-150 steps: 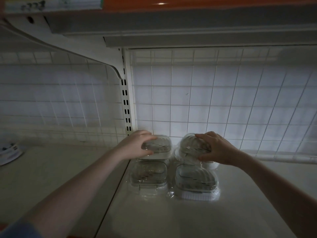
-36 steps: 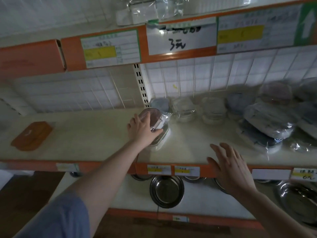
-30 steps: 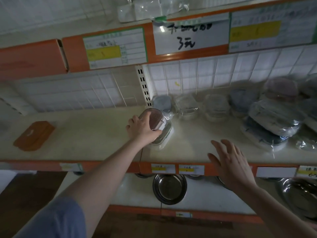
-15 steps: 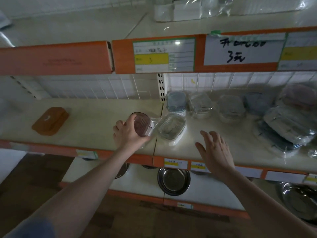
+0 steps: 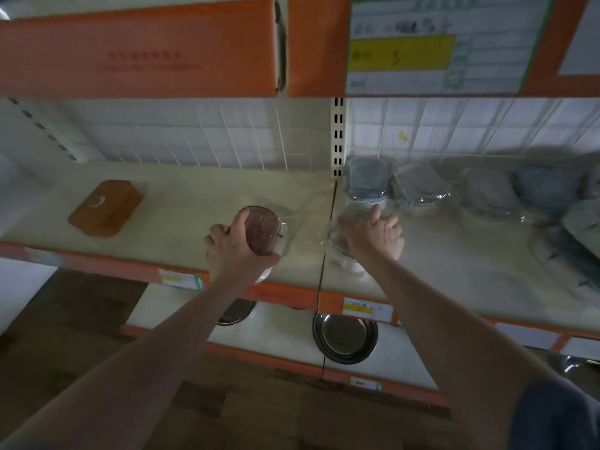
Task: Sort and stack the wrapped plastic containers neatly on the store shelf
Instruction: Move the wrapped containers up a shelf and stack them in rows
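on shelf [image 5: 181, 203] – left hand [image 5: 234, 251] grips round container [image 5: 263, 230]

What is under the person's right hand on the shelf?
A clear wrapped plastic container lies under the right hand, which reaches onto it. The hand covers its lid, so contents cannot be seen.

At frame centre the left hand [image 5: 235, 251] grips a wrapped tub [image 5: 263, 231] with a reddish lid, tilted above the shelf [image 5: 194, 203]. Just right, the right hand [image 5: 376, 237] lies on a clear container [image 5: 341, 254]. More wrapped containers [image 5: 418, 186] fill the right side; an orange box [image 5: 105, 207] sits left.
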`<state>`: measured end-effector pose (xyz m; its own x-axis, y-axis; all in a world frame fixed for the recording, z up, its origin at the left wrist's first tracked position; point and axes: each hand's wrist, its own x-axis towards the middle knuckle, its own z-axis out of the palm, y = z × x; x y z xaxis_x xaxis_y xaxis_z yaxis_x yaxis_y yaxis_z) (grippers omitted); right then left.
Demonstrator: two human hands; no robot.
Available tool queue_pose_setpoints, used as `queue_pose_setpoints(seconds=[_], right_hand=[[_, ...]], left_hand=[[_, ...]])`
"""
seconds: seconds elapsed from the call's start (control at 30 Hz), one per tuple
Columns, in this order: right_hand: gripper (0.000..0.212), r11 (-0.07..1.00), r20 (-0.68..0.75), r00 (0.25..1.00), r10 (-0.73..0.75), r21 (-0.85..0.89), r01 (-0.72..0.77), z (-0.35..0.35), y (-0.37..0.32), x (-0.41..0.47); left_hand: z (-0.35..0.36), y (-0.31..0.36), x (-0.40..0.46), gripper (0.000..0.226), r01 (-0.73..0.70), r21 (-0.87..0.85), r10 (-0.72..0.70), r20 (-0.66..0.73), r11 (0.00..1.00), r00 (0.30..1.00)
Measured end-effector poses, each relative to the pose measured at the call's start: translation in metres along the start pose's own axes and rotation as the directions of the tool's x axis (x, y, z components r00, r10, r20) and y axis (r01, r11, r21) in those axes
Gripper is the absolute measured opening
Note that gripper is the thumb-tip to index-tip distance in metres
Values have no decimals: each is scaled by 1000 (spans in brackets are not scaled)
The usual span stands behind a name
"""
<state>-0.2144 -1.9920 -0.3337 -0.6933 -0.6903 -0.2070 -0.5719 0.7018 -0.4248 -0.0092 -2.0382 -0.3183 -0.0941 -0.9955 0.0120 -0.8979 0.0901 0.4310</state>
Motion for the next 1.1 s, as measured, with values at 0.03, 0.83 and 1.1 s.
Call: queue_pose_setpoints(seconds=[0.03,0.83,1.1], right_hand=[[93,999,10,999,48,-12,-48,3,-5,3],[75,976,28,985,-171,-128,174,-34,43,-53],[69,965,37,974,-222,-136,225,-109,81,-115]], left_hand=[[0,-2,1,93,3,-12,-3,7,1000,1000],[-19,10,-25,93,-187,-11,188,77,982,979],[-64,39,-87,92,-232,12,229,131,973,965]])
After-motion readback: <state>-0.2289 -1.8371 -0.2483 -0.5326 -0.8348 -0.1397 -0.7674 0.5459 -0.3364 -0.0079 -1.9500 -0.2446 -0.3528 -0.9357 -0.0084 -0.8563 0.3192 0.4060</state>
